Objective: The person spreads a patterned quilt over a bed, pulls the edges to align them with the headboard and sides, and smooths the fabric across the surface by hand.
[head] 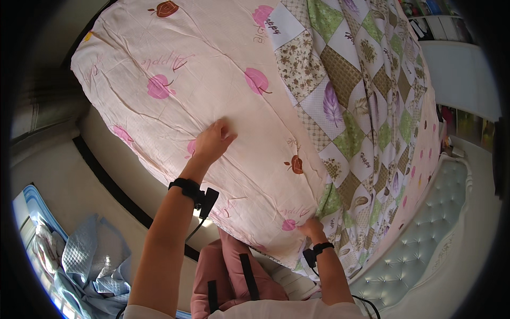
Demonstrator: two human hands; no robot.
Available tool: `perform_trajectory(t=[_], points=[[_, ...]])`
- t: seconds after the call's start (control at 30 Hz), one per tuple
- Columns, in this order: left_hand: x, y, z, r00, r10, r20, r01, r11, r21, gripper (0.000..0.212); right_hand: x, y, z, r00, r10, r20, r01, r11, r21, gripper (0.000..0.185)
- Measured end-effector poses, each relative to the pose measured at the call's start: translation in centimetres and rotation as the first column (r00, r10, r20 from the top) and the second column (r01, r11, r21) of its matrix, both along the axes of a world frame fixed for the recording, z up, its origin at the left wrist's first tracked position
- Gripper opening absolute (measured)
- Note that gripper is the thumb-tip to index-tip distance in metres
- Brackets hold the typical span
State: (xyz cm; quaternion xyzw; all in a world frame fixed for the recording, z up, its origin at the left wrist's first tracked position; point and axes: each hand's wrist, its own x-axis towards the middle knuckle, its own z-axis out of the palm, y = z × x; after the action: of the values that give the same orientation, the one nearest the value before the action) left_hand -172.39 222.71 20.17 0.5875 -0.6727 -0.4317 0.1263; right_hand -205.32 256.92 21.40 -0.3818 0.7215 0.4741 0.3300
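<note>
A pale pink cloth with apple prints lies wrinkled over the bed. Along its right side runs a patchwork-print cover in green, brown and white diamonds, lying in folds. My left hand is over the middle of the pink cloth, its thumb and fingers curled and apart; nothing shows between them, and the fingertips are blurred. My right hand is at the near edge where the pink cloth meets the patchwork cover, its fingers closed on the cloth's edge. Both wrists wear black straps with small devices.
A tufted pale blue headboard curves along the right. Bluish quilted bedding is heaped at the lower left. Shelves with a white panel stand at the upper right. A dark strip runs along the floor left of the bed.
</note>
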Motion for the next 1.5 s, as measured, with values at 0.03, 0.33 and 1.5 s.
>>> perform_trajectory(t=[0.03,0.33,1.5], points=[[-0.1,-0.6,-0.4,0.998,0.004,0.062,-0.006,0.999,0.046,0.030,0.4,-3.8,0.2,0.993,-0.061,0.100,0.074,0.989,-0.129,0.051],[-2.5,-3.0,-1.3,0.934,0.067,0.350,-0.113,0.987,0.112,0.035,5.3,-31.3,0.4,-0.198,-0.237,0.951,0.974,-0.158,0.164,0.030],[-1.9,-5.4,-1.1,0.932,-0.107,0.346,0.071,0.991,0.113,0.032,-7.0,-30.5,11.2,0.301,-0.039,0.953,0.905,-0.302,-0.298,0.017]])
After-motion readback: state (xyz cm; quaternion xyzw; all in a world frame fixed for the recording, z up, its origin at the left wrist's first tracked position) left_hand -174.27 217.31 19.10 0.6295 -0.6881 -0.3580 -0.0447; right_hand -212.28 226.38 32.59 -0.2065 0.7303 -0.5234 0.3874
